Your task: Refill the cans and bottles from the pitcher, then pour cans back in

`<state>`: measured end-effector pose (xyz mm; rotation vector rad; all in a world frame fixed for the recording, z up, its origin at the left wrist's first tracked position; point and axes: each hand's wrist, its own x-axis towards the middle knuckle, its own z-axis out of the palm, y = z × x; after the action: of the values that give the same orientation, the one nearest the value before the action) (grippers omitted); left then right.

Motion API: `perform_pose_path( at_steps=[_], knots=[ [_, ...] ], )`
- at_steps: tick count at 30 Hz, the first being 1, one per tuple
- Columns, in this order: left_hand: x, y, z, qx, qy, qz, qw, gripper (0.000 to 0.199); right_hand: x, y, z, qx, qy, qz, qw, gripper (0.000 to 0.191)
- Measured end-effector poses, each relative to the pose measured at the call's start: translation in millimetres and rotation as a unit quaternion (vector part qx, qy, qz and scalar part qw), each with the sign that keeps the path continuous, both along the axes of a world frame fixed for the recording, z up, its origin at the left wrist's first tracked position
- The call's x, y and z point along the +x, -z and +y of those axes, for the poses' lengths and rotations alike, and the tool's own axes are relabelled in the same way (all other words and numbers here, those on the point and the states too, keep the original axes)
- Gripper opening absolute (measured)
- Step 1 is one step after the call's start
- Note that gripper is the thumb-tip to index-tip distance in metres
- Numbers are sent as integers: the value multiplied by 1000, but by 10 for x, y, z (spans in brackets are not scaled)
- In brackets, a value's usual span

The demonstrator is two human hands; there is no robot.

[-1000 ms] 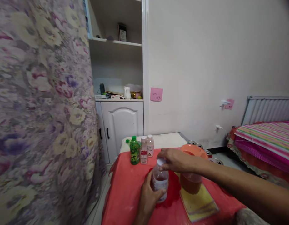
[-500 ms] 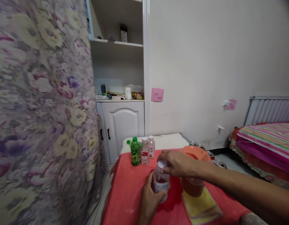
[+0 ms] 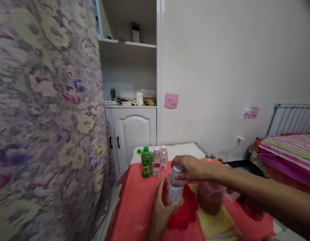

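Bottle (image 3: 175, 190) sits between two hands: left (image 3: 162, 214) wraps its body, right (image 3: 186, 168) pinches its cap; three bottles (image 3: 156, 164) stand behind.

A plain pale wall (image 3: 220, 73) stands beyond the surface (image 3: 137, 201); left, a floral curtain (image 3: 49, 117) beside a white cabinet (image 3: 134, 134); right, a bed (image 3: 293, 147) with striped cover.

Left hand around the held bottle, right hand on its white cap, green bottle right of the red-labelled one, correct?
Wrong side: the head view shows the green bottle left of the red-labelled bottle. The left hand is around the held bottle, the right hand on its white cap.
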<state>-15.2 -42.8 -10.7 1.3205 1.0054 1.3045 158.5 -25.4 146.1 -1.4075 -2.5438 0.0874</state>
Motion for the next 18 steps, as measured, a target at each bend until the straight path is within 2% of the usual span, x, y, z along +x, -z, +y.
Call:
perform_pose_path(
  at_steps=[4,10,14,18],
  knots=[
    [-55,41,40,-3,-41,-9,999,76,294,-167,243,16,49,9,999,34],
    [-108,186,103,-25,-13,-3,1000,64,828,-388,697,45,129,4,991,35],
    [-107,353,160,-25,5,-4,1000,56,1149,-339,1011,44,182,-11,982,35],
    [-117,521,232,-25,-2,-17,1000,53,1414,-137,1269,33,225,-23,973,37]
  ],
)
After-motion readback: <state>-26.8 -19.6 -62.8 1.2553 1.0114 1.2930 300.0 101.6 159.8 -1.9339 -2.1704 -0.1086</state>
